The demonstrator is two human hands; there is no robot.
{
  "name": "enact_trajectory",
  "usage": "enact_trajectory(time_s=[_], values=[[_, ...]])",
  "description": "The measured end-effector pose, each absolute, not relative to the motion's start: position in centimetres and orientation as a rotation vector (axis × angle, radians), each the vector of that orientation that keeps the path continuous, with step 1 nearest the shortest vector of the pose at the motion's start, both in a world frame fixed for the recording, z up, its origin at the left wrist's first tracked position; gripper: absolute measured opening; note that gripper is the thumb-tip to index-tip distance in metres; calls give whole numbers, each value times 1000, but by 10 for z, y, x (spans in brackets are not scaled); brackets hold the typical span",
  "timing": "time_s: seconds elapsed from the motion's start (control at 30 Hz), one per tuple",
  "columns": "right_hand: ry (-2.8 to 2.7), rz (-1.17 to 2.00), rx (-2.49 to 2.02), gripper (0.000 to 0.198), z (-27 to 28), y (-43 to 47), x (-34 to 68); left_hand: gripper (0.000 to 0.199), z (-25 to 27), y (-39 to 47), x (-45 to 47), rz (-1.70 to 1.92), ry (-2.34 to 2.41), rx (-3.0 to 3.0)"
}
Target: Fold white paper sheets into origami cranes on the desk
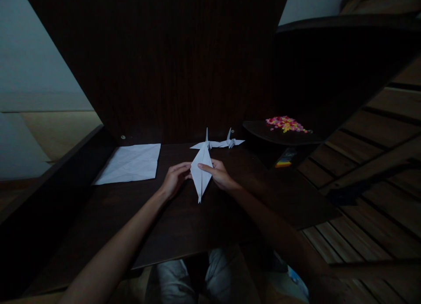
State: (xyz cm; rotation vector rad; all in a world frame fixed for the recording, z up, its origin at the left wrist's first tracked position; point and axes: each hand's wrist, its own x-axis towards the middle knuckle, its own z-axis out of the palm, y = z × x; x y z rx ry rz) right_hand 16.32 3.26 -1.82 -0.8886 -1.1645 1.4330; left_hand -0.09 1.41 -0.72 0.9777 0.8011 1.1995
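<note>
A white folded paper diamond [200, 177], long and pointed with a crease down its middle, is held above the dark desk. My right hand [221, 174] grips its right side, the thumb lying on top and the fingers behind. At its left edge, my left hand [176, 177] has its fingers curled and pinching or touching the paper; part of them is hidden behind it. Just beyond stand two white origami cranes, the left crane [208, 143] partly covered by the diamond's top and the right crane [231, 142] beside it, wings nearly touching.
A creased white paper sheet [131, 163] lies on the desk [171, 234] to the left. On a corner shelf [263, 133] at right sits a pile of small colourful pieces [285, 124]. A rainbow-striped item [283, 159] is beneath it. A tall dark panel [177, 67] rises behind.
</note>
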Motion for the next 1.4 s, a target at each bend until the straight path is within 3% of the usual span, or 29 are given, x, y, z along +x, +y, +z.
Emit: enact_trajectory(time_s=[0.73,1.4], values=[[-1138,1480,-857,36,-19,30,157,41,-13,13,3,1161,865,1218],[-1084,1440,-998,27,-10,29,161,79,-10,2,7,1116,794,1377]])
